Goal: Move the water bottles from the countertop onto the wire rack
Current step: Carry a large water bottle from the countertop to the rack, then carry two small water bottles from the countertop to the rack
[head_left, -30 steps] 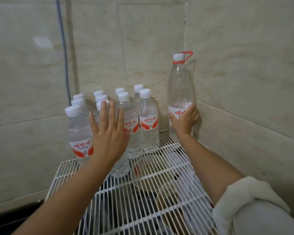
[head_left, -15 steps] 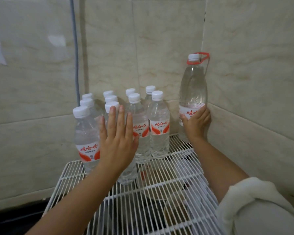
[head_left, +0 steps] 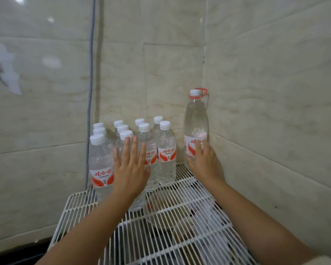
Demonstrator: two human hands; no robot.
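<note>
Head view: clear ribbed plastic bottles (head_left: 166,155) on white wire rack (head_left: 180,217)

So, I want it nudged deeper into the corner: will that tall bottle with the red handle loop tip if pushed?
Probably prone to tipping: the tall bottle is narrow and stands on spaced wires of the wire rack. It looks mostly full, so likely heavy. The right hand touches it low, which should help.

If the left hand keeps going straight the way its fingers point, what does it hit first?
Most likely the small bottle directly behind the left hand, whose cap shows just above the fingertips. The hand may already touch it; depth is unclear.
</note>
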